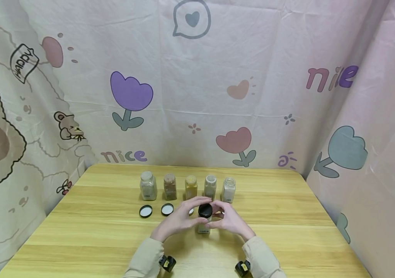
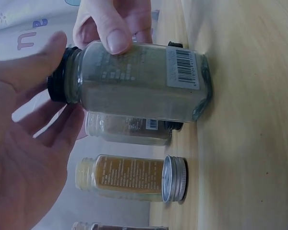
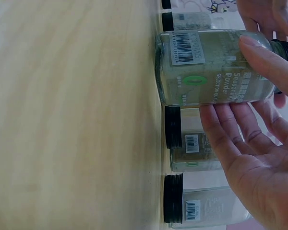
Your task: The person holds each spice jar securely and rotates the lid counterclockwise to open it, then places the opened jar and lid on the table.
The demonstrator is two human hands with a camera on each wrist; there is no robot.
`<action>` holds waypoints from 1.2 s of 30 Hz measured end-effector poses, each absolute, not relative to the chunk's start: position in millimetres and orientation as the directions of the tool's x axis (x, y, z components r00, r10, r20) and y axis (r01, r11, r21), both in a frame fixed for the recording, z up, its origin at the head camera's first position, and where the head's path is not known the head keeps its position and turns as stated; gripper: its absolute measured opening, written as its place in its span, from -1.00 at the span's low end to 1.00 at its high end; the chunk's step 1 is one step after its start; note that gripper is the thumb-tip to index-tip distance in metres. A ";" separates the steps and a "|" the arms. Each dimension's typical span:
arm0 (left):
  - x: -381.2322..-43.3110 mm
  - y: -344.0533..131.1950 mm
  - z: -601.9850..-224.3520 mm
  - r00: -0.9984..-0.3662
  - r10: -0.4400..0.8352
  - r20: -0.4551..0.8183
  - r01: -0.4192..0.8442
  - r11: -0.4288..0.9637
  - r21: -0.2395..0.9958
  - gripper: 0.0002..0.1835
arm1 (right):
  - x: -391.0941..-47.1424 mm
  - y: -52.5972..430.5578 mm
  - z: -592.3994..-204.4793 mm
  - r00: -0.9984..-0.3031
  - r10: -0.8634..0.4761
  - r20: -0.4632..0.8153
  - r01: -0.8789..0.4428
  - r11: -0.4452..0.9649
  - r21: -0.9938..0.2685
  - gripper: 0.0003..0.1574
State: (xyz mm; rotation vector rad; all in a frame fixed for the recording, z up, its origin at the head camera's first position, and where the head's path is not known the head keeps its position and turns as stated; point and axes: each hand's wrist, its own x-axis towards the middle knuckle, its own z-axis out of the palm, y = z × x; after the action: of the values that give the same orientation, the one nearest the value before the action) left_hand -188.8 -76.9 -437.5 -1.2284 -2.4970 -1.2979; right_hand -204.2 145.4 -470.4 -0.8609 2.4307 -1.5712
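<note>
A square glass jar of seasoning powder [image 1: 203,228] stands upright on the table, its black lid [image 1: 205,210] on top. My left hand [image 1: 181,218] holds that lid between thumb and fingers, as the left wrist view shows with the lid's dark rim [image 2: 57,79]. Around the upper part of the jar, my right hand [image 1: 230,220] has its thumb on one side and fingers on the other. In the right wrist view the jar's label [image 3: 225,84] reads "Seasoning Powder". The hands partly hide the jar in the head view.
Behind the hands, several uncapped spice jars form a row, from a grey one [image 1: 148,187] to a white one [image 1: 228,191]. Removed lids lie before them: a left one [image 1: 145,211], another [image 1: 167,209], and one mostly hidden by my left hand. A printed curtain [image 1: 197,85] borders the wooden table [image 1: 288,231].
</note>
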 end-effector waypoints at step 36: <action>-183.6 -62.8 -445.2 -0.746 0.465 0.477 0.657 0.397 0.641 -0.51 | -204.7 151.7 -468.5 -0.798 -0.578 0.170 -0.369 0.246 -0.896 -0.35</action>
State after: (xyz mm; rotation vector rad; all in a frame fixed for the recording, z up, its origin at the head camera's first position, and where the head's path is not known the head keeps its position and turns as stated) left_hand -183.6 -62.8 -445.2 -0.9942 -2.4323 -1.2694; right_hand -204.7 151.7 -468.5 -0.8951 2.3187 -1.5811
